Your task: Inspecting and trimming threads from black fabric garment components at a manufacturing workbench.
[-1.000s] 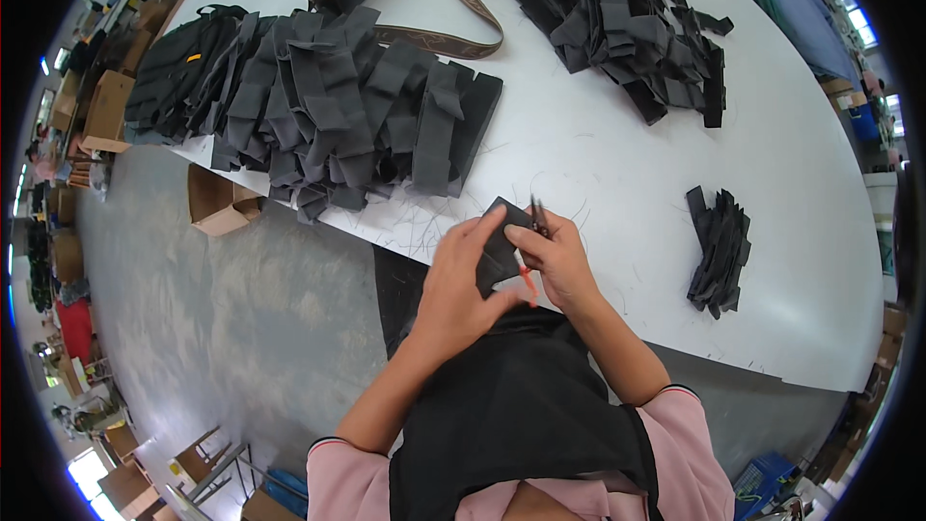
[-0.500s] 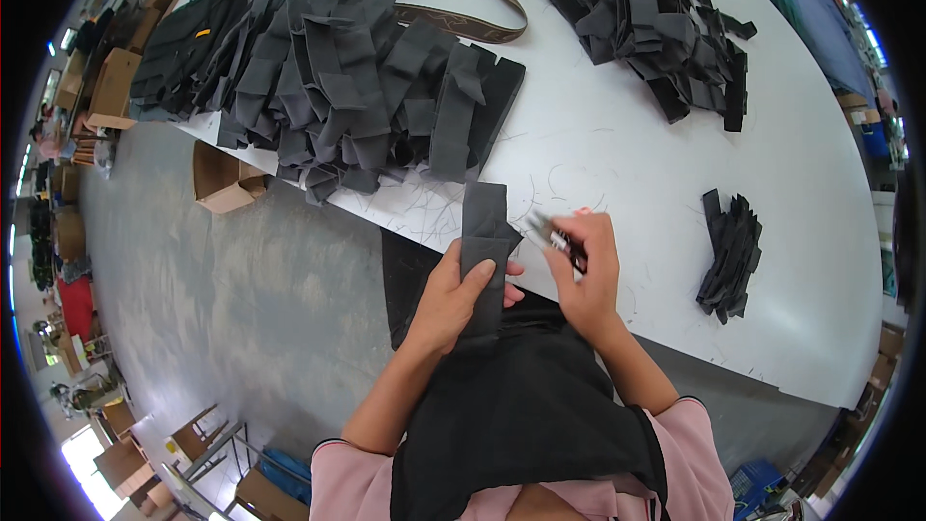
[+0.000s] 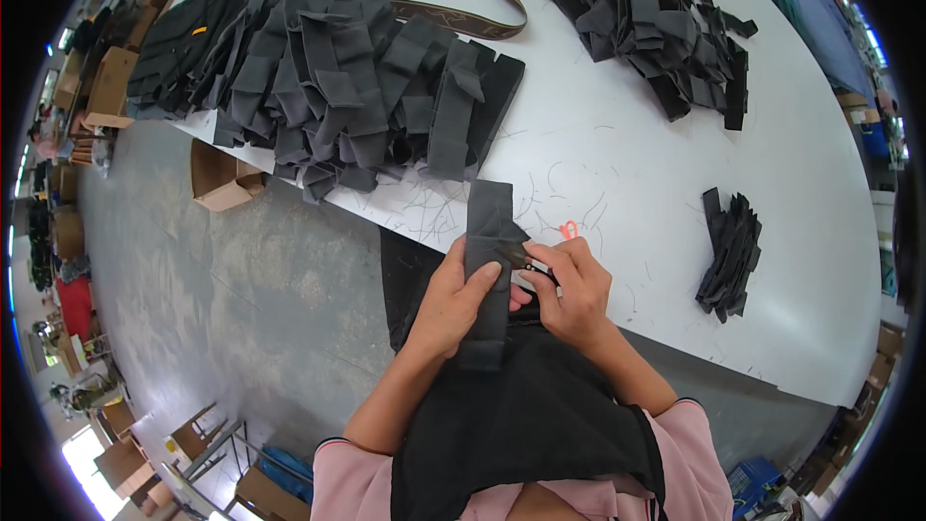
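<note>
My left hand (image 3: 446, 297) grips a long dark grey fabric strip (image 3: 490, 207), thumb flat on its front and fingertips showing past its right edge. The strip stands roughly upright over the table's near edge, its lower end hanging over my black apron (image 3: 521, 405). A small flap juts from its right side. Closed around small thread snips (image 3: 542, 275), my right hand (image 3: 582, 297) is at that flap. A black part of the snips shows between the fingers; the blade tips are hard to make out against the cloth. Just beyond this hand is a coral-coloured loop (image 3: 569, 230).
Dark strips lie in a big heap (image 3: 333, 87) at the left, another heap (image 3: 646, 19) at the far right and a small bundle (image 3: 730, 256) at the right. Thread ends litter the white table (image 3: 617, 154). An opened cardboard box (image 3: 224, 178) sits below the table's left edge.
My right hand has come left and slightly down with the snips, from beside the strip to its flap. The strip has shifted slightly right, and more of its lower end shows.
</note>
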### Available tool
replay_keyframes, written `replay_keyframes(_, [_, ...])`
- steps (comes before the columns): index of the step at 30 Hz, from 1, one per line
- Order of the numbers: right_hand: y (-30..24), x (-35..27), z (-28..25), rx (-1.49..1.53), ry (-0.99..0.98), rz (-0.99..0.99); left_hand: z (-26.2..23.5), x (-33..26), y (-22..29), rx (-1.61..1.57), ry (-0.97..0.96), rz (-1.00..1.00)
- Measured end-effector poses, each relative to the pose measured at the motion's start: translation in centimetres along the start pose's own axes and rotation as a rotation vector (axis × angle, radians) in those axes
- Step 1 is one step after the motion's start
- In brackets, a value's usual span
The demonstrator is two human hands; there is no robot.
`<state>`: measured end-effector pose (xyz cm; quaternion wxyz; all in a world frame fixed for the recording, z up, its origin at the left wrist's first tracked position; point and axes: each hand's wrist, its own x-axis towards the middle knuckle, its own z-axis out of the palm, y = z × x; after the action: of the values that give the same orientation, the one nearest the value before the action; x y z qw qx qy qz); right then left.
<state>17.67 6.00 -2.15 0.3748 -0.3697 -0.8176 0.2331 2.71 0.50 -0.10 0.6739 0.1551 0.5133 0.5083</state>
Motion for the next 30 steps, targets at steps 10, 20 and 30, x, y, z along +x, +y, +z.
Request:
replay_keyframes(10, [-0.2,-0.7,-0.1,0.040,0.037,0.047,-0.5,-0.2,-0.1,-0.071,-0.042,-0.074])
replay_keyframes(20, [-0.3,0.1,0.4,0.008,0.008,-0.014,-0.6,-0.4,-0.2,-0.080,-0.107,-0.092])
replay_keyframes(30, [-0.1,0.3,0.1,0.169,-0.095,0.044,-0.8,-0.5,-0.2,-0.121,-0.165,-0.110])
